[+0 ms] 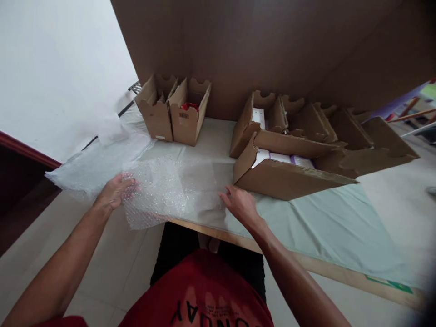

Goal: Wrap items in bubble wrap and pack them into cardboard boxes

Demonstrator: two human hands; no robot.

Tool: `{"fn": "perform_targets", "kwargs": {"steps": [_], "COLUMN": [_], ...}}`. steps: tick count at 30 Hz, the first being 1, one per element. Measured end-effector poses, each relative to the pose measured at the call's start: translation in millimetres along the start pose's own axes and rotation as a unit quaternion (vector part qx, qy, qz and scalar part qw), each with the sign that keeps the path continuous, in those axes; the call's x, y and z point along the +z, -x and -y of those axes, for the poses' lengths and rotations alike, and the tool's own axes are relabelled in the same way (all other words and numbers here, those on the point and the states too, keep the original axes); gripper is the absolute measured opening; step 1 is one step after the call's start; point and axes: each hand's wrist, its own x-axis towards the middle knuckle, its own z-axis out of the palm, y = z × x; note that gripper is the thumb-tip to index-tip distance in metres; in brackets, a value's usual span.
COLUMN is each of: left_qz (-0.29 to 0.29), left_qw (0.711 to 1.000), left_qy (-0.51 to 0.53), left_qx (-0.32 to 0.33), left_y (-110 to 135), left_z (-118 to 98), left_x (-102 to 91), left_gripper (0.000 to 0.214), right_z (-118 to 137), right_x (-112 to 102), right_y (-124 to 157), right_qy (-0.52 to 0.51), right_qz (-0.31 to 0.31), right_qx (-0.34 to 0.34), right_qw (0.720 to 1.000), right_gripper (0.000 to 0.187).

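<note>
Bubble wrap [153,193] hangs partly over the table's front edge, its left side gripped between the thumb and fingers of my left hand [117,188]. At its right end a flat piece of clear plastic film [202,186] lies over the cloth; where the two meet is hard to make out. My right hand [240,203] has its thumb and fingers drawn together at the right edge of this film, pinching it. A stack of whitish wrapping sheets [95,161] lies behind and left of my left hand.
Two open cardboard bins [185,122] stand at the back left, one with something red inside. Several more sit at the right; a front cardboard bin [289,179] holds white and purple boxes [281,157]. A brown cardboard panel [218,50] rises behind. Pale green cloth [327,218] covers the table.
</note>
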Motion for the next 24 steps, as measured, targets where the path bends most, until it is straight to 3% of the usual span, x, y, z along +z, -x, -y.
{"fn": "perform_targets", "kwargs": {"steps": [2, 4, 5, 8, 10, 12, 15, 19, 21, 24], "left_qz": [0.007, 0.003, -0.002, -0.023, -0.03, -0.027, 0.001, 0.046, 0.061, 0.034], "left_qw": [1.0, 0.999, 0.999, 0.998, 0.997, 0.997, 0.995, 0.987, 0.981, 0.977], "left_qy": [-0.014, -0.024, -0.027, -0.032, -0.04, -0.048, -0.061, -0.11, -0.134, -0.148], "left_qx": [0.015, 0.035, 0.044, 0.051, 0.052, 0.059, 0.077, 0.112, 0.126, 0.151], "left_y": [5, 9, 9, 10, 9, 6, 2, -8, -14, -22], "left_z": [1, 4, 6, 13, 15, 15, 13, 10, 8, 5], "left_x": [2.7, 2.4, 1.3, -4.0, -6.1, -3.8, 12.3, 52.3, 70.2, 81.1], "left_gripper": [0.038, 0.037, 0.037, 0.036, 0.034, 0.032, 0.035, 0.036, 0.033, 0.044], "right_z": [18, 29, 33, 38, 36, 32, 26, 32, 39, 49], "right_x": [12, 18, 20, 21, 11, -11, -66, -140, -160, -161], "right_y": [-35, -56, -61, -60, -53, -45, -32, -17, -15, -22], "right_qy": [-0.013, -0.069, -0.1, -0.159, -0.186, -0.263, -0.398, -0.447, -0.48, -0.548], "right_qz": [-0.007, -0.025, -0.031, -0.038, -0.046, -0.085, -0.145, -0.106, -0.077, -0.052], "right_qx": [0.054, 0.056, 0.046, 0.022, 0.018, -0.016, -0.119, -0.171, -0.17, -0.168], "right_qw": [0.998, 0.996, 0.993, 0.986, 0.981, 0.961, 0.898, 0.872, 0.857, 0.818], "right_gripper": [0.028, 0.017, 0.011, 0.017, 0.019, 0.018, 0.02, 0.026, 0.026, 0.029]}}
